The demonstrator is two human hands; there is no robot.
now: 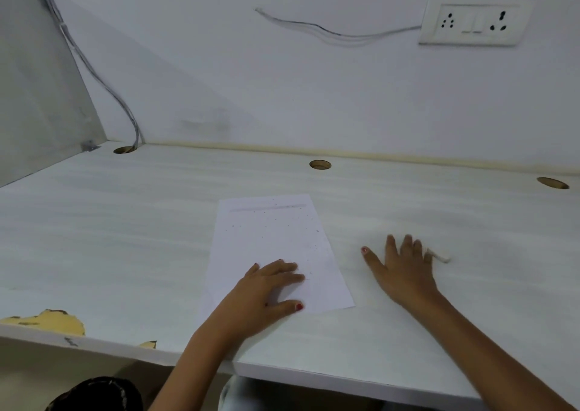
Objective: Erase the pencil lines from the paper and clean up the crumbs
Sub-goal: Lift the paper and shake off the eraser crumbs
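Observation:
A white sheet of paper lies on the white desk, slightly turned. A faint pencil line runs across its top, and several dark crumbs are scattered over its upper half. My left hand presses flat on the paper's lower part, fingers straight. My right hand rests spread on the desk to the right of the paper. A small white eraser lies on the desk touching the outer fingers of that hand.
Three round cable holes sit along the desk's back edge by the wall. A grey cable drops into the left one. A socket plate is on the wall. The desk's front-left edge has chipped yellow patches.

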